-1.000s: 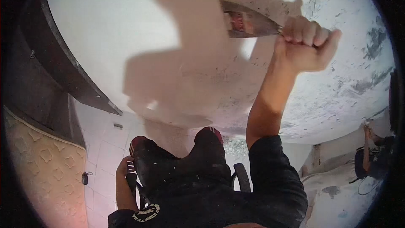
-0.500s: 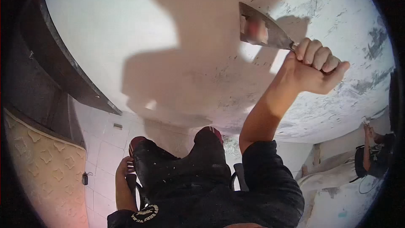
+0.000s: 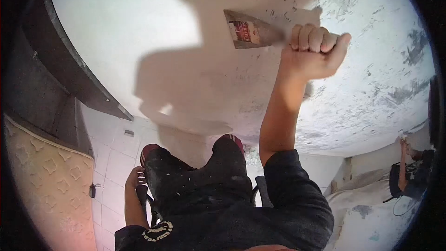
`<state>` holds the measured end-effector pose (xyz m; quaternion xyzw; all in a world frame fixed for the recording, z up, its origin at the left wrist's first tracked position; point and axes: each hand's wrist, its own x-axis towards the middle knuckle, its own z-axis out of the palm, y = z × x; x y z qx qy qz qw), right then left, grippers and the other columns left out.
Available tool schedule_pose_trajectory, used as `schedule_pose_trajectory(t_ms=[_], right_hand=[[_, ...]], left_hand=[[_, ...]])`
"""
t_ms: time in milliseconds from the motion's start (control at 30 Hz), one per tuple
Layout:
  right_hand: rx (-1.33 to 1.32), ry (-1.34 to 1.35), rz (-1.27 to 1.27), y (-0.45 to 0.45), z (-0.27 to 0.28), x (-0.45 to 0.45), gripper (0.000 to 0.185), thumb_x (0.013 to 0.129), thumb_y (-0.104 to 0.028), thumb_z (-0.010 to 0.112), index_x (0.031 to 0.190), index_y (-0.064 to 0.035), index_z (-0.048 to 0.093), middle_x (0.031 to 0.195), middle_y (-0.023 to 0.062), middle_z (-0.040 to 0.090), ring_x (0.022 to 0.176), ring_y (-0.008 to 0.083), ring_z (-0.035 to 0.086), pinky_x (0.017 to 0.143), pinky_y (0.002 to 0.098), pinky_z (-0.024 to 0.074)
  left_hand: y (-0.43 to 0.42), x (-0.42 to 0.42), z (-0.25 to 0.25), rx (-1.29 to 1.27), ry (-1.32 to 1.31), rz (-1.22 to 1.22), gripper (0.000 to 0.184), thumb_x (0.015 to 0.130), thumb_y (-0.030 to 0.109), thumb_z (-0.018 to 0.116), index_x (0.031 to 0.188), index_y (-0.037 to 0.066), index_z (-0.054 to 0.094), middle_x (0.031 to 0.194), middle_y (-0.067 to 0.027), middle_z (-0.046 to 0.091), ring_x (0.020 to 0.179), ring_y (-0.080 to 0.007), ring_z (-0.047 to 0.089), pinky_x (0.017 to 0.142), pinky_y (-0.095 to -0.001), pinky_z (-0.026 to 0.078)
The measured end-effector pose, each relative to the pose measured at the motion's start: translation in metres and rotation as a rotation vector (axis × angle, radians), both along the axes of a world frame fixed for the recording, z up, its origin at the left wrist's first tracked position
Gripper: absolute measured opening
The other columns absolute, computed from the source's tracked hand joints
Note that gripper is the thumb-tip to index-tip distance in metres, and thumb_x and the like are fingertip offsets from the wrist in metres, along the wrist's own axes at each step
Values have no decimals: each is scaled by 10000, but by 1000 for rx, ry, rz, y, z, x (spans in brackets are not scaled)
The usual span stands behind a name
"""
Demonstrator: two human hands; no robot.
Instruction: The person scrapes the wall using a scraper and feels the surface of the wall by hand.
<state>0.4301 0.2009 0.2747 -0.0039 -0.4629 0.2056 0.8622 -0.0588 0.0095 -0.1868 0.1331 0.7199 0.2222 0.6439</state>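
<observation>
My right hand point(image 3: 313, 51) is closed round the handle of a scraper point(image 3: 267, 36), its arm raised in front of me. The triangular metal blade points left and carries a red and white label. It lies at or close to the pale wall point(image 3: 111, 32); whether its edge touches cannot be made out. Down at the lower left, my left hand point(image 3: 136, 176) rests beside my left knee, fingers stretched out and nothing seen in them. My hand hides most of the scraper's handle.
Dark scuffs and flaking patches point(image 3: 411, 49) mark the wall's right side. A chair armrest point(image 3: 264, 190) shows beside my leg. At left are a dark shelf-like edge point(image 3: 79, 60) and a patterned mattress point(image 3: 51, 181). Another person's arm point(image 3: 403, 167) is at far right.
My right hand has moved left and slightly up with the scraper, carrying the blade across the shadowed wall. My left hand has barely moved.
</observation>
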Motion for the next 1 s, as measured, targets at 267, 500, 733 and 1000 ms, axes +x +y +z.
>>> schedule_pose_trajectory(t_ms=[267,500,733,1000], right_hand=[[253,-43,-85,-21,7,34,489,1017,-339,226,552,-190,256,444,-57,231,364,99,180,332,247,211],[119,-48,-142,-8,-2,19,532,1014,-387,265,521,-185,272,425,-82,212,362,85,158,335,240,178],[201,-59,-102,-7,-11,16,516,1022,-382,219,541,-198,244,431,-72,209,366,102,167,341,241,180],[241,-207,-280,3,-10,19,518,1028,-333,185,543,-168,263,423,-56,205,355,94,181,329,225,159]], left_hand=[[3,0,-2,43,17,-36,323,730,309,597,975,100,581,925,-110,585,807,-263,561,731,-401,486],[15,0,0,7,-27,2,238,743,302,559,849,89,535,942,-125,560,777,-273,539,725,-414,492],[8,-10,-14,-5,-30,-10,364,720,350,592,969,86,564,956,-134,568,844,-287,551,762,-419,487],[11,5,11,31,5,30,297,701,351,598,831,87,560,872,-117,580,726,-266,545,677,-396,477]])
